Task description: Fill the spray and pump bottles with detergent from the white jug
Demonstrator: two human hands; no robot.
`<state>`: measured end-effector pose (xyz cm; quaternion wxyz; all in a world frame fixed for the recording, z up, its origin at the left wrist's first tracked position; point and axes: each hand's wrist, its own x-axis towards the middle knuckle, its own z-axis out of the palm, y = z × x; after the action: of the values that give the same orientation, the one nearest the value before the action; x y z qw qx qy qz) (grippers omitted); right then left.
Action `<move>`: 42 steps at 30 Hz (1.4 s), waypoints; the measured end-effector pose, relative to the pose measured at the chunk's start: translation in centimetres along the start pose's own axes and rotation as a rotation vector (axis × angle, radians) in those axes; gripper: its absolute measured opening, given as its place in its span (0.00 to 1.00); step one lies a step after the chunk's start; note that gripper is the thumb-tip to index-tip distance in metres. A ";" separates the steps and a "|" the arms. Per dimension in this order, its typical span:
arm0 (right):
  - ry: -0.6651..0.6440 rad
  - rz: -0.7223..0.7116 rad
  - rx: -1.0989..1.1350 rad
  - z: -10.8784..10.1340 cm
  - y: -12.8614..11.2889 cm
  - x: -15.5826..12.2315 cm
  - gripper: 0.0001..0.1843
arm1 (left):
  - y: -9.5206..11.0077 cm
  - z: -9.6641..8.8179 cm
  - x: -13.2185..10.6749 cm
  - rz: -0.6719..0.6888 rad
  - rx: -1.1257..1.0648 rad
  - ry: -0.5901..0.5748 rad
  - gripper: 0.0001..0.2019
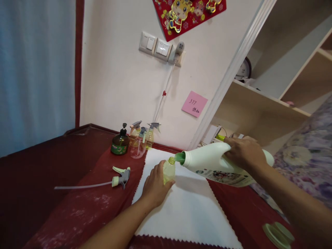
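Soft, even light, brightest at the pale blue curtain point(36, 69) on my left. My big white plastic jug point(212, 162) throws a faint shadow on the white zigzag-edged cloth point(189, 211); the round green lid point(278, 235) blurs.

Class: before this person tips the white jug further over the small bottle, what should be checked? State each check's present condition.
1. The left hand grips the small bottle: ok.
2. Bottle upright on the white cloth: ok.
3. The right hand holds the white jug: ok.
4. Jug's green spout at the bottle's mouth: ok.
5. Liquid level in bottle: cannot tell.
6. The spray head lies apart: ok.
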<state>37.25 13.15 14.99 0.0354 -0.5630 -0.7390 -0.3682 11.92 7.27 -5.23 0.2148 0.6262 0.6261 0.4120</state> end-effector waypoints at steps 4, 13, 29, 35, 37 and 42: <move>0.000 -0.007 -0.005 -0.1 0.1 0.0 0.10 | 0.0 0.0 0.0 -0.004 -0.003 -0.003 0.36; 0.002 0.003 -0.016 0.4 0.3 0.2 0.10 | -0.1 0.1 0.0 0.006 -0.010 0.001 0.36; -0.007 -0.001 -0.033 -0.1 0.2 0.2 0.14 | -0.4 0.3 0.2 0.012 -0.031 0.009 0.36; 0.010 -0.007 -0.033 0.4 0.4 0.2 0.14 | -0.5 0.5 0.2 0.021 -0.036 0.019 0.36; 0.013 -0.004 -0.035 0.7 0.6 0.3 0.14 | -0.6 0.5 0.2 0.023 -0.040 0.026 0.36; 0.014 -0.010 -0.037 0.9 0.7 0.4 0.13 | -0.5 0.5 0.2 0.022 -0.042 0.030 0.36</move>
<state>38.07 14.04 14.87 0.0281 -0.5572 -0.7346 -0.3861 11.93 7.63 -5.86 0.2141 0.6223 0.6135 0.4366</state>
